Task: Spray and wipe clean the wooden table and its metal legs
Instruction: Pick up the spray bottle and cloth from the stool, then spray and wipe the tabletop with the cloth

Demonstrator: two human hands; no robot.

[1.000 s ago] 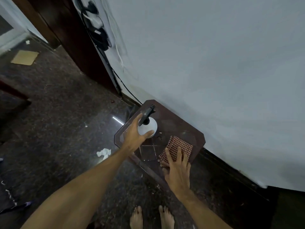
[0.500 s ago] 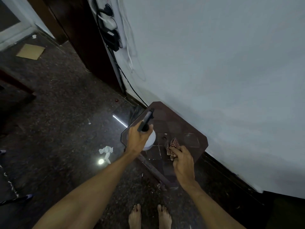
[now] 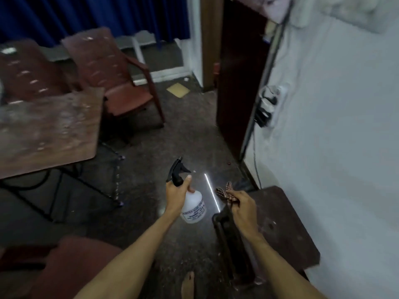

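The left hand (image 3: pixel 176 192) is curled around the neck of a spray bottle (image 3: pixel 193 205), thumb raised beside the black trigger head. It holds the bottle in the air above the dark speckled floor (image 3: pixel 151 147). The bottle is pale and translucent with a printed label, and its nozzle points away toward the far left.

Just to the right, the right hand (image 3: pixel 243 207) pinches a bunched red-and-white checked cloth (image 3: pixel 226 193), whose folds stick out on the far side of the fingers. This hand hovers over the left edge of a small dark surface (image 3: pixel 285 223) standing against a white wall (image 3: pixel 345 147).

The wooden surface (image 3: pixel 47 130) to be cleaned stands at the far left, well apart from both hands. Its top looks worn and blotchy, and its black metal legs (image 3: pixel 117 180) show beneath it. Two reddish-brown plastic chairs (image 3: pixel 121 87) sit beyond it, in front of a blue curtain (image 3: pixel 86 14).

A dark door (image 3: pixel 237 93) stands at the far middle. Cables and plugs (image 3: pixel 266 108) hang on the wall beside it. A bare foot (image 3: pixel 187 283) shows at the near edge. The whole view is slightly blurred.
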